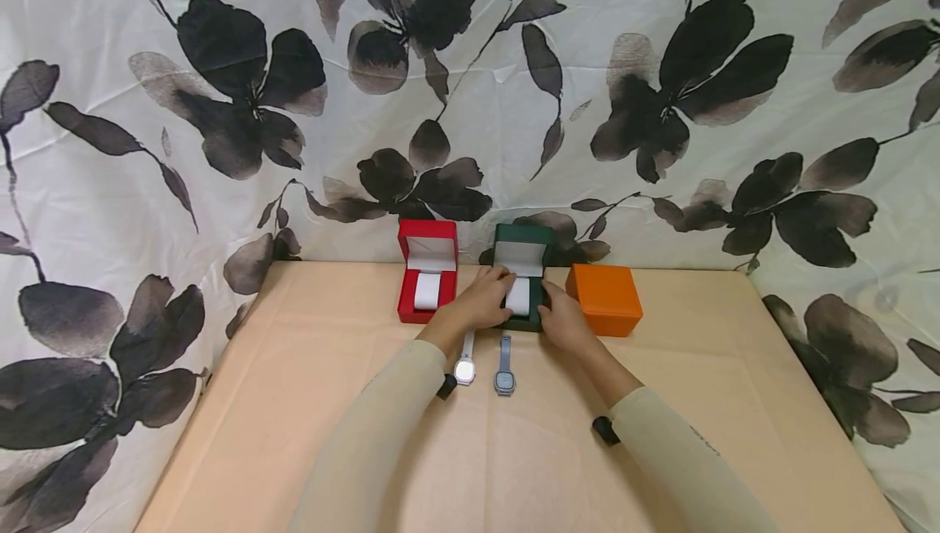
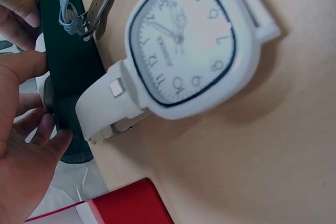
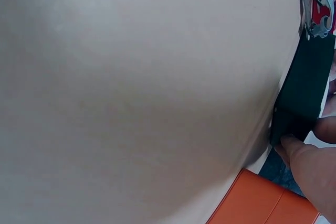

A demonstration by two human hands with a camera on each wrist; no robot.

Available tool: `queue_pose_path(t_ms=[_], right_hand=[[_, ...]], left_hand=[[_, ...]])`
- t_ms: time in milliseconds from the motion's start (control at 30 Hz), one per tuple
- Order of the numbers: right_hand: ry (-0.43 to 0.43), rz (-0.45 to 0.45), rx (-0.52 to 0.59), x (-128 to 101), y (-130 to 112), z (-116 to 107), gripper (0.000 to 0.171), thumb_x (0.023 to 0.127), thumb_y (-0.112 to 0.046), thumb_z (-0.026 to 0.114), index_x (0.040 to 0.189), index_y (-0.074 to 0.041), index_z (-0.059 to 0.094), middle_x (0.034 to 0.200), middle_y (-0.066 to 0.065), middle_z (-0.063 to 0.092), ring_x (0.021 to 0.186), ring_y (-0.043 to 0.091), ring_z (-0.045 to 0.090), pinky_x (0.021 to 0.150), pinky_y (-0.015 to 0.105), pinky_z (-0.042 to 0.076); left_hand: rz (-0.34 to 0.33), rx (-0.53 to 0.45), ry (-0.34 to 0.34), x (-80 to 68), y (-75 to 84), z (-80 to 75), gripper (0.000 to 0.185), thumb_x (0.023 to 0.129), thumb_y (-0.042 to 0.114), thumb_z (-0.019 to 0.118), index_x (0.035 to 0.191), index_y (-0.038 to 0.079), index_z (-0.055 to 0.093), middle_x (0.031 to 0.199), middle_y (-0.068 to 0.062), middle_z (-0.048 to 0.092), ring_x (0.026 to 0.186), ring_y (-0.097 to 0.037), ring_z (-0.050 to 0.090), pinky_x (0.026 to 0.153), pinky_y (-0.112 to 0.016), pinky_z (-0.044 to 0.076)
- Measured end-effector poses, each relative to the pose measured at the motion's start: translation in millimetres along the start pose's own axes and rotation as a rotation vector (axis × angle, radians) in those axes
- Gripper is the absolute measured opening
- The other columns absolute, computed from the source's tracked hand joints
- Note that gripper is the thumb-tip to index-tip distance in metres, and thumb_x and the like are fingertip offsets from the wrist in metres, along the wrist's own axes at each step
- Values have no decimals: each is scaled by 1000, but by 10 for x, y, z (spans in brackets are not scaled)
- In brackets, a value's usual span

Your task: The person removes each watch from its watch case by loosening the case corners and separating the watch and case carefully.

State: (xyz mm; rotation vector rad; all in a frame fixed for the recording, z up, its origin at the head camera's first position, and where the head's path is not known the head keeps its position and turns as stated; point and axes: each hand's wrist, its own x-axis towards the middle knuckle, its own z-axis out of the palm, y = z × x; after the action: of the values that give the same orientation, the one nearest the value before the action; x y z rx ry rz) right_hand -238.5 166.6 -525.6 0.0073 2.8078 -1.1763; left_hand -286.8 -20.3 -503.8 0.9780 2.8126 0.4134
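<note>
A green watch box [image 1: 525,317] stands with its lid up and a white cushion [image 1: 517,296] inside. My left hand [image 1: 485,300] grips its left side, thumb low at the front corner and fingers reaching over the rim by the cushion. On the opposite side my right hand [image 1: 565,317] holds the box, with the thumb [image 3: 289,148] against its wall; part of its grip is hidden. In front lie a white-strapped watch [image 1: 465,370] and a light blue watch [image 1: 504,378]. The white watch [image 2: 184,40] looms large in the left wrist view.
An open red watch box [image 1: 404,304] with a white cushion stands to the left. Close by on the right is a closed orange box [image 1: 605,300]. The tan table [image 1: 308,402] meets a floral cloth [image 1: 514,108] behind the boxes.
</note>
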Motion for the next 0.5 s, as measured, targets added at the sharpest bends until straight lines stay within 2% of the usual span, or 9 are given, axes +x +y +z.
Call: queue_pose_path(t_ms=[133,267,500], right_hand=[[-1,18,12,3,-16,-4,62,105,-6,54,159,4,28,164,25,33,151,41,35,122,56,31],[-1,20,46,-16,-72,-36,66,105,-5,54,161,4,21,165,25,32,150,39,37,122,55,32],[11,-39,36,-61,-229,-177,65,105,-4,54,161,4,21,162,26,36,146,41,43,117,56,39]], left_hand=[[7,-24,7,3,-25,10,68,96,28,70,155,5,44,155,-11,45,141,-27,39,120,-35,38],[0,-91,9,10,-60,-6,68,96,27,70,154,3,44,155,-12,45,142,-28,40,121,-36,38],[-27,-226,6,5,-109,-80,69,98,29,70,155,4,42,159,-16,45,147,-28,43,123,-39,37]])
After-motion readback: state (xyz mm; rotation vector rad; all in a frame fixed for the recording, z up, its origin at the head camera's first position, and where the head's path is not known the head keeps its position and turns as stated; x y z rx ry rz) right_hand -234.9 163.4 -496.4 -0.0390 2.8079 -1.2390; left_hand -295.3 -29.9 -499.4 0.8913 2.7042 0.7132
